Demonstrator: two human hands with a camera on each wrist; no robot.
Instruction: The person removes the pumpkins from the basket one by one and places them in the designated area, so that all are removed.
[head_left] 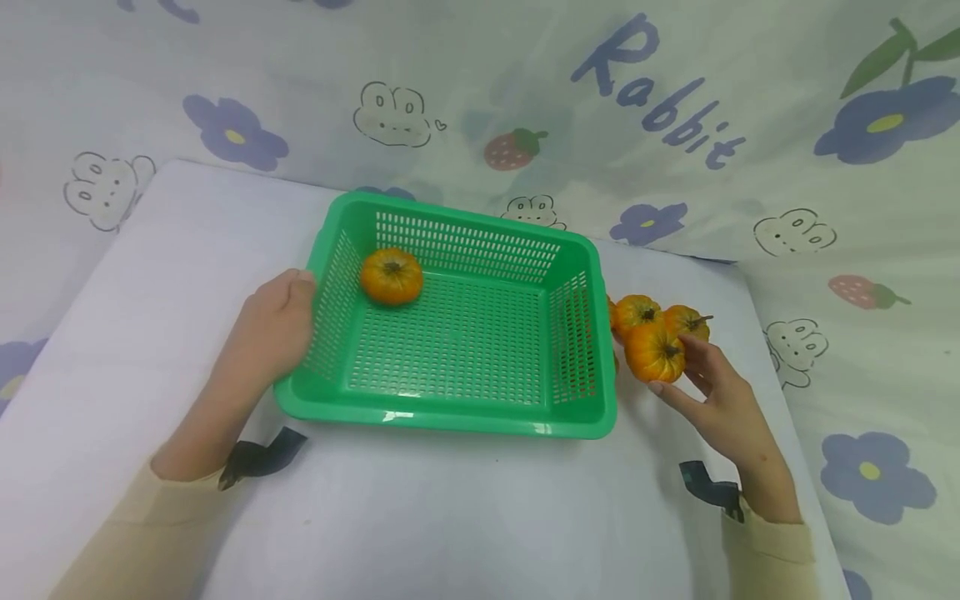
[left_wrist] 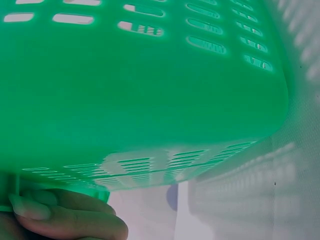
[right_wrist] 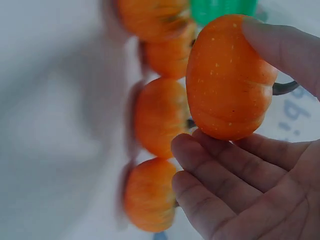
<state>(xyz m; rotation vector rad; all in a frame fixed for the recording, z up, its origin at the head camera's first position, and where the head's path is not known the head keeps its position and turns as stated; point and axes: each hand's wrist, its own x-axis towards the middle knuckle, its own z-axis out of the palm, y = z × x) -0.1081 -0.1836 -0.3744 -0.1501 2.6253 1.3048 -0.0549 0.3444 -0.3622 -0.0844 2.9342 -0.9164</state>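
Observation:
A green plastic basket with slotted walls sits in the middle of the table. My left hand grips its left rim; in the left wrist view the fingers curl at the basket's edge. One small orange pumpkin lies inside, near the back left corner. Right of the basket, my right hand holds another small pumpkin between thumb and fingers. The right wrist view shows this pumpkin raised off the table, its stem toward the palm.
Several more pumpkins stand close together by the basket's right side, among them one pumpkin and a stemmed pumpkin. The white table meets a printed cloth behind and at the right.

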